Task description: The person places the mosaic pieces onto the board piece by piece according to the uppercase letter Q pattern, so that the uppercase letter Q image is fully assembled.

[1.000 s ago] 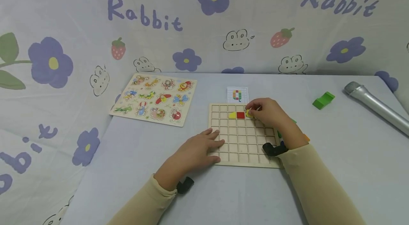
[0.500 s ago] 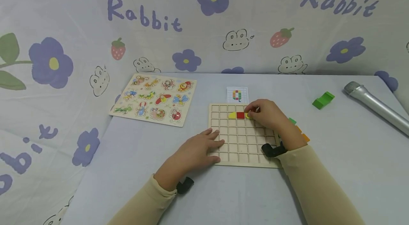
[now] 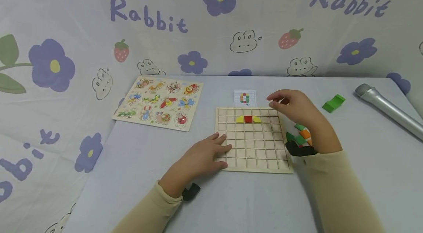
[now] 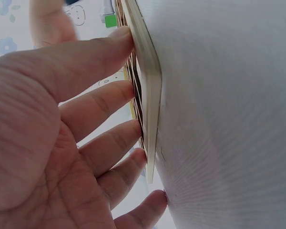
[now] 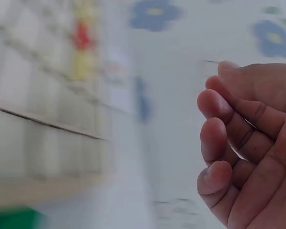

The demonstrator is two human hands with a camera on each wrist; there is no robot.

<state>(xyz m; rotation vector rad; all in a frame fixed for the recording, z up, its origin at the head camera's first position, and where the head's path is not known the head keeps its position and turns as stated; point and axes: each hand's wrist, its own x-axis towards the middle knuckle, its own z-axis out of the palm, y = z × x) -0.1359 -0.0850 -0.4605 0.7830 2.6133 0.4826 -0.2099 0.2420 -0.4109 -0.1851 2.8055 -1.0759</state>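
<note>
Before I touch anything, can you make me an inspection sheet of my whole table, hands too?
Surface: white table.
Job's things: grid board with a red square between two yellow pieces; pattern card beyond its far edge; loose pieces to its right, partly hidden.
Clutter: bug puzzle left; green block and microphone right.
Grippers: left hand rests its fingers on the board's left edge; right hand near the far right corner, no piece seen in it.
Cables: nothing seen.
Surroundings: flower-and-rabbit cloth behind.
</note>
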